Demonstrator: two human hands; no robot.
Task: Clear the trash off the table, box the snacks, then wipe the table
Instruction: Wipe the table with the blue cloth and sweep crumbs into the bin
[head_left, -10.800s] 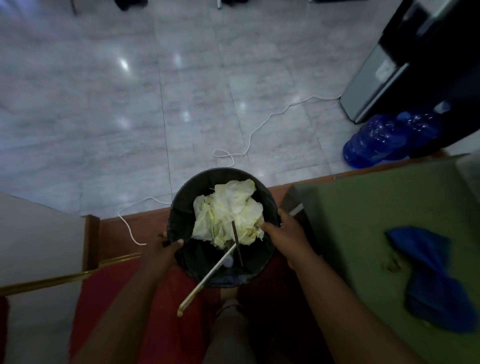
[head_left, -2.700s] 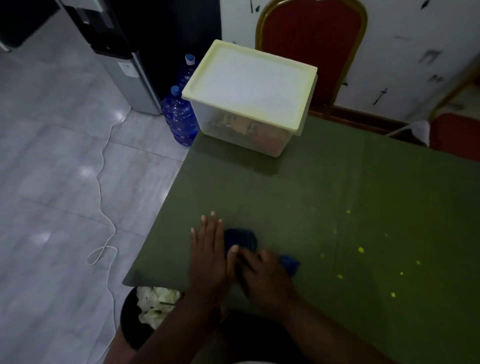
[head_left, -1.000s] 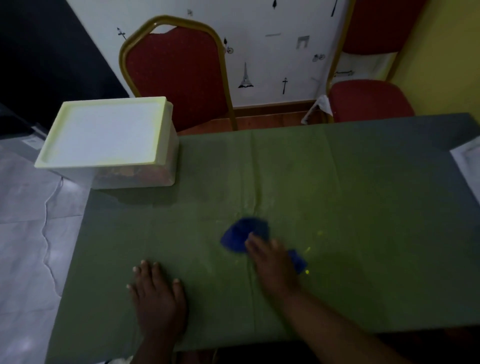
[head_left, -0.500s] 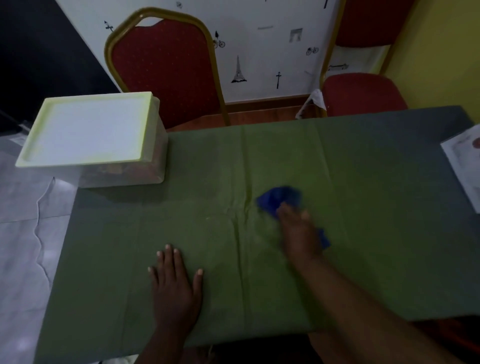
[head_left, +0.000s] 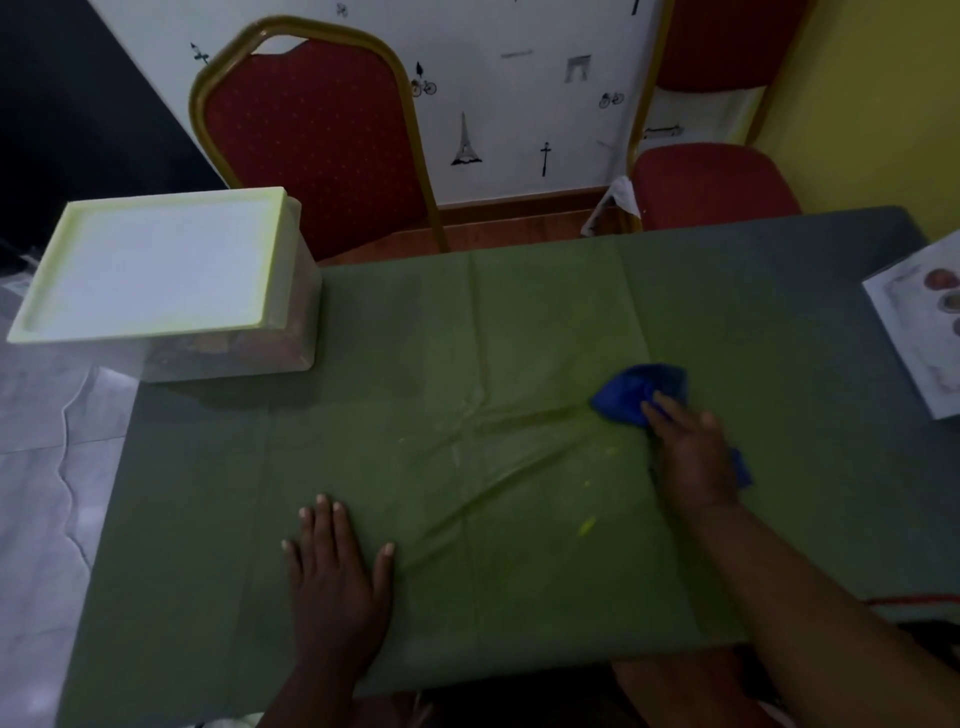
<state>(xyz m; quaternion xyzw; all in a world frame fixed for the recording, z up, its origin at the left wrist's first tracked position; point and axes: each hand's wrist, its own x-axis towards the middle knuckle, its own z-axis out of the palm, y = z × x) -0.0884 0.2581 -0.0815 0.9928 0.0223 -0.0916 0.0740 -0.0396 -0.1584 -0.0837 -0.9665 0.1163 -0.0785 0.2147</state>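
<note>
Across most of the view: green-covered table, cloth creased, faint ridges running from centre toward the near edge. Far-left corner: clear lidded storage box, pale yellow-green lid on, blurred contents visible through the wall; it overhangs the table's left edge. Behind the table: red chair with a gold frame, and a second red chair to its right. Right edge: printed sheet lying flat, partly cut off. Left hand: open, palm flat on the cloth near the front edge, fingers spread. Right hand: palm down, pressing on blue cloth, right of centre. Small yellow specks lie between the hands.
</note>
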